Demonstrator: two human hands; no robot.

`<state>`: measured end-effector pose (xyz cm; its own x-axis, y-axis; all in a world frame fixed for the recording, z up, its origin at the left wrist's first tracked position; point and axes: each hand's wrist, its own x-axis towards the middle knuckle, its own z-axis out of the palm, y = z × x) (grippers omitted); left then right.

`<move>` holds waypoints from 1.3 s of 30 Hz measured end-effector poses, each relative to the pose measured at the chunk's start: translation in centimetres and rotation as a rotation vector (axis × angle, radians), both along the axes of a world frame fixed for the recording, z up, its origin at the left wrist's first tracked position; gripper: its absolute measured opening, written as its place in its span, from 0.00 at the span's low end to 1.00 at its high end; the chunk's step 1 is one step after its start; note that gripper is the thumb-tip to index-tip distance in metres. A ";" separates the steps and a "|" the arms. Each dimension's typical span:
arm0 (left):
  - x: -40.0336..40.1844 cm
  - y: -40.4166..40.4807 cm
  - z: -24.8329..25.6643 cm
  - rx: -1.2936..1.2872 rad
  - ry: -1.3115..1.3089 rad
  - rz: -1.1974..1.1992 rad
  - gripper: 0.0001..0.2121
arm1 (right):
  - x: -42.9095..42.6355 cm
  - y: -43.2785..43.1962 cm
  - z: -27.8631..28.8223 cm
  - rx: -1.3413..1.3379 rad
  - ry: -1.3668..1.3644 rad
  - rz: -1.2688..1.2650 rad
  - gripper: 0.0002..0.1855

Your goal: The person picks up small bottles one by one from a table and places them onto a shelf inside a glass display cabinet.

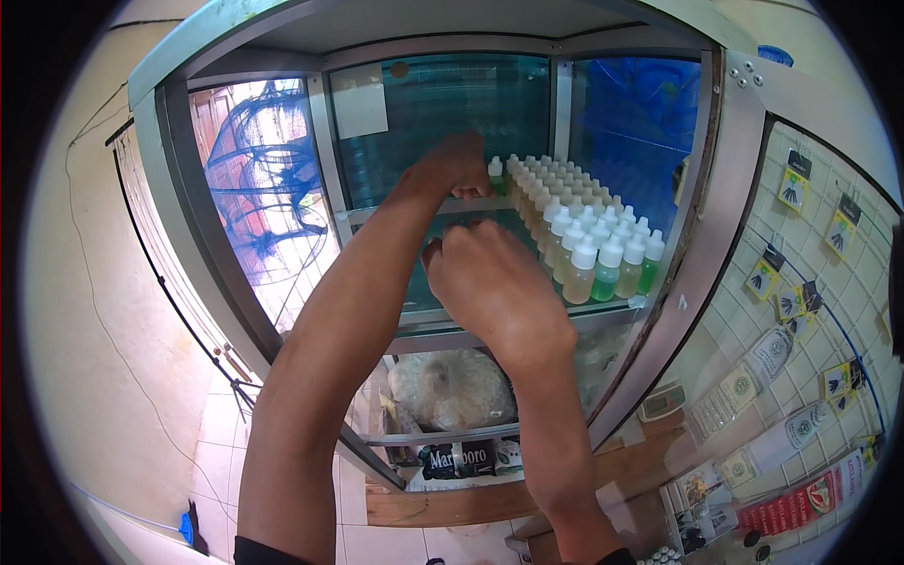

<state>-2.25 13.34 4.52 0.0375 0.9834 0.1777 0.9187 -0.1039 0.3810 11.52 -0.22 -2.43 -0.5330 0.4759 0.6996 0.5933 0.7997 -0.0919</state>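
Rows of small plastic dropper bottles (580, 272) with white caps, some amber and some green, stand on the right of a glass shelf (417, 316) in a display cabinet. My left hand (462, 166) reaches to the back of the shelf. Its fingers curl beside a green dropper bottle (496, 176) at the left rear of the rows; whether they touch or hold it cannot be told. My right hand (494, 282) is nearer, palm down over the shelf's front part, left of the front bottles. Its fingertips are mostly hidden beneath it, so its hold cannot be seen.
The cabinet's metal frame (678, 332) rises close to the right of the bottles. Below the shelf lies a clear plastic bag of pale items (452, 388). A wire grid (805, 282) with hanging packets is at the right. Blue netting (268, 176) shows through the left glass.
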 end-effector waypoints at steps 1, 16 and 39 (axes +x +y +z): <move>0.0 0.0 -0.1 0.004 0.019 0.007 0.11 | 0.0 0.0 0.0 -0.002 0.001 0.001 0.13; 0.4 -0.7 -0.3 0.069 0.069 -0.036 0.11 | 0.0 0.2 -0.2 0.033 -0.026 -0.007 0.11; 0.4 -0.5 -0.4 0.059 0.080 -0.017 0.10 | 0.0 -0.3 0.4 -0.176 -0.005 0.001 0.13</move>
<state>-1.81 12.79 4.09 0.0703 0.9703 0.2315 0.9438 -0.1398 0.2994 11.54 -0.55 -2.04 -0.5370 0.5902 0.6027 0.5932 0.7722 -0.2276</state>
